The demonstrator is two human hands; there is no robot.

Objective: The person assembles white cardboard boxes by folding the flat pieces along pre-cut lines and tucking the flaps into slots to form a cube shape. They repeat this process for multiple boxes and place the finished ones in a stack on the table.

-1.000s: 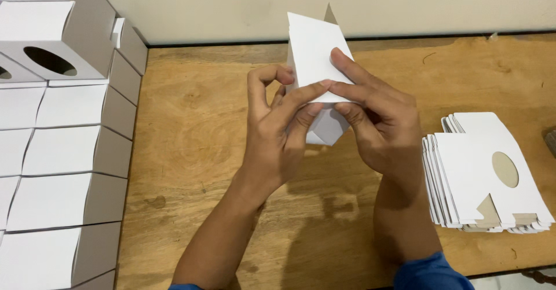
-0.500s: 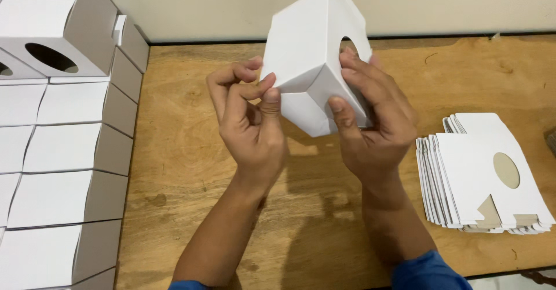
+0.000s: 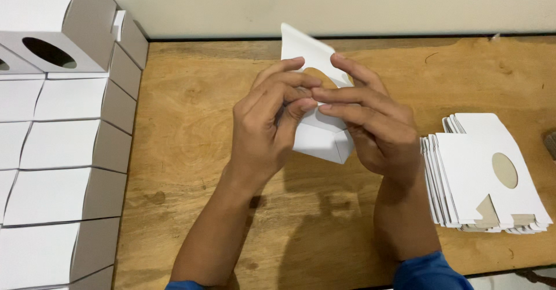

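The white carton sits between both hands above the middle of the wooden table, tilted so that its oval window faces up and away from the person. The left hand curls around the near left side, its fingers bent over the top edge and closed on the cardboard. The right hand grips the right side, fingers stretched across the front panel and meeting the left fingertips, apparently so that a flap can be pressed while the body stays square. Its lower corner hangs free, just above the wood. To the right lies a stack of flat blanks, each with an oval cut-out, within easy reach of the right hand. Along the left edge stand rows of folded white cartons, stacked closely together.
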